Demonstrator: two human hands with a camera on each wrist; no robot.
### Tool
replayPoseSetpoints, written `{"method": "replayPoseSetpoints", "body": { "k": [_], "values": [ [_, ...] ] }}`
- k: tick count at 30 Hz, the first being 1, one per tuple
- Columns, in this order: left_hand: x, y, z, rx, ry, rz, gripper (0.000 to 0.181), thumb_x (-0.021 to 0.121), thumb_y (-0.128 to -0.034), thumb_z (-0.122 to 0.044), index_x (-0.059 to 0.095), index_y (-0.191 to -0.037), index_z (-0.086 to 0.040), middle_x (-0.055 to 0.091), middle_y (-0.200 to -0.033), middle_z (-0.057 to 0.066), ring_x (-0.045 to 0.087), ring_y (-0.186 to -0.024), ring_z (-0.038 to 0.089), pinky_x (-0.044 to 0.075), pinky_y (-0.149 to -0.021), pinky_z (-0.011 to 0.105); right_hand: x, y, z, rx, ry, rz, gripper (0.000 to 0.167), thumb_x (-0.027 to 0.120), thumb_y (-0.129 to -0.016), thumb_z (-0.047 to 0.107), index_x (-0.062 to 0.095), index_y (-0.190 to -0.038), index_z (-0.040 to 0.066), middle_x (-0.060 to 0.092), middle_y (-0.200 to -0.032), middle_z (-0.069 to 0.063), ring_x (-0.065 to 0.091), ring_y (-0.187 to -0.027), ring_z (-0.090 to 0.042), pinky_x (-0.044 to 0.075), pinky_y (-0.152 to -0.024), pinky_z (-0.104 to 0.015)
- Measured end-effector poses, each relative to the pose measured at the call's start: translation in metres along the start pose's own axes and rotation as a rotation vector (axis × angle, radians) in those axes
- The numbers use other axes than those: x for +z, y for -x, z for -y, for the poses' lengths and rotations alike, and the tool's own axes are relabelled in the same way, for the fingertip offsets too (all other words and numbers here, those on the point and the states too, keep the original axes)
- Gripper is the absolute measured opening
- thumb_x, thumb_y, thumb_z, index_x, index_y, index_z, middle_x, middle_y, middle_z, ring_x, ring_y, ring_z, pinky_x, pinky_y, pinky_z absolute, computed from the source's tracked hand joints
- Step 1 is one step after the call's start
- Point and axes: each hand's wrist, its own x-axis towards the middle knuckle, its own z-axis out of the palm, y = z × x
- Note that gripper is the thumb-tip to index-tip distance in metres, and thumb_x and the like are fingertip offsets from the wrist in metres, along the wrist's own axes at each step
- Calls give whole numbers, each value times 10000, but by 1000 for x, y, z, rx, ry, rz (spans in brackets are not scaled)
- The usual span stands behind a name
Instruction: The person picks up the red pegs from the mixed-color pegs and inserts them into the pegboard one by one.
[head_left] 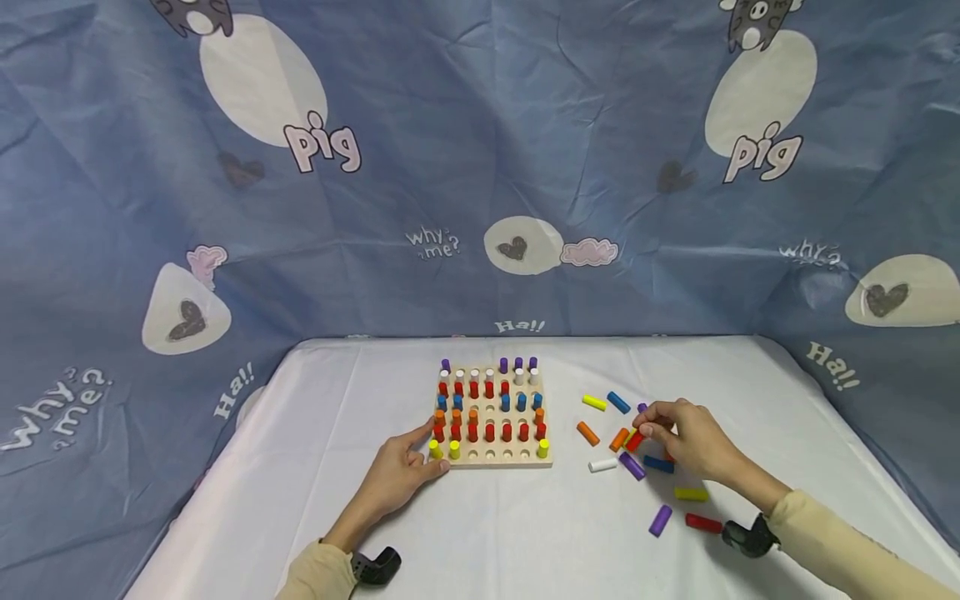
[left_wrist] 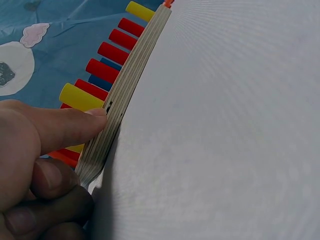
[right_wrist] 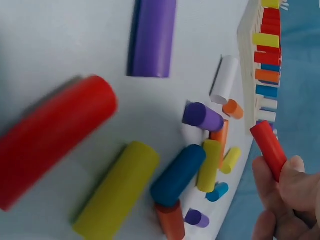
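Note:
A wooden pegboard (head_left: 498,464) stands on the white table, with rows of purple, white, red, blue, orange and yellow pegs upright in its holes. My left hand (head_left: 395,471) holds the board's near left corner, its thumb (left_wrist: 75,127) against the front edge and a finger along the left side. To the right of the board, my right hand (head_left: 693,442) pinches a red peg (right_wrist: 270,150) between thumb and fingers, above the loose pegs. In the front yellow row, pegs stand at both ends, with bare holes between them.
Loose pegs lie scattered right of the board, among them a white peg (head_left: 603,466), an orange peg (head_left: 588,433), a blue peg (head_left: 618,402) and a yellow peg (head_left: 691,494). A red peg (head_left: 703,523) and a purple peg (head_left: 661,521) lie nearer. Behind hangs a blue printed cloth (head_left: 420,175).

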Motion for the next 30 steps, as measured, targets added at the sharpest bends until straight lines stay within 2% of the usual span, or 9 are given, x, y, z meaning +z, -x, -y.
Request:
{"method": "replayPoseSetpoints", "body": {
  "k": [7, 10, 13, 17, 23, 30],
  "values": [
    [1, -2, 0, 19, -21, -6, 813, 849, -898, -219, 466, -1590, -30, 402, -483, -75, 309, -433, 76, 250, -427, 213, -2, -12, -1, 31, -34, -3, 61, 745, -991, 168, 800, -1018, 171, 736, -888, 28, 536, -882, -161, 423, -686, -271],
    [1, -1, 0, 16, -26, -7, 813, 847, -900, -217, 462, -1591, -29, 398, -482, -78, 308, -436, 80, 250, -427, 214, -3, -18, 0, 37, -30, -20, 58, 767, -975, 168, 814, -1008, 175, 759, -920, 32, 558, -936, -214, 426, -738, -317],
    [1, 1, 0, 16, -30, -8, 810, 842, -905, -209, 456, -1595, -31, 399, -483, -75, 310, -437, 83, 252, -428, 213, -4, -24, 1, 51, -30, -54, 69, 790, -954, 144, 835, -997, 173, 794, -943, 23, 559, -974, -268, 357, -815, -428],
    [1, 2, 0, 12, -45, -16, 806, 840, -907, -213, 460, -1595, -38, 403, -485, -71, 311, -435, 77, 252, -428, 212, -6, -34, 3, 60, -41, -96, 92, 811, -930, 117, 853, -996, 166, 815, -935, -5, 543, -925, -263, 221, -821, -505],
    [0, 2, -2, 7, -62, -5, 808, 834, -911, -231, 454, -1599, -46, 404, -486, -80, 310, -430, 66, 259, -428, 206, -6, -49, 5, 41, -36, -109, 103, 820, -917, 101, 857, -994, 160, 823, -936, -15, 562, -884, -215, 207, -832, -521],
    [1, 1, -2, 10, -72, 0, 795, 825, -921, -229, 454, -1598, -36, 398, -494, -74, 308, -439, 80, 254, -432, 209, 0, -69, 10, 17, -54, -115, 96, 830, -907, 86, 857, -981, 140, 825, -951, -40, 631, -1009, -312, 218, -854, -528]
  ]
}}
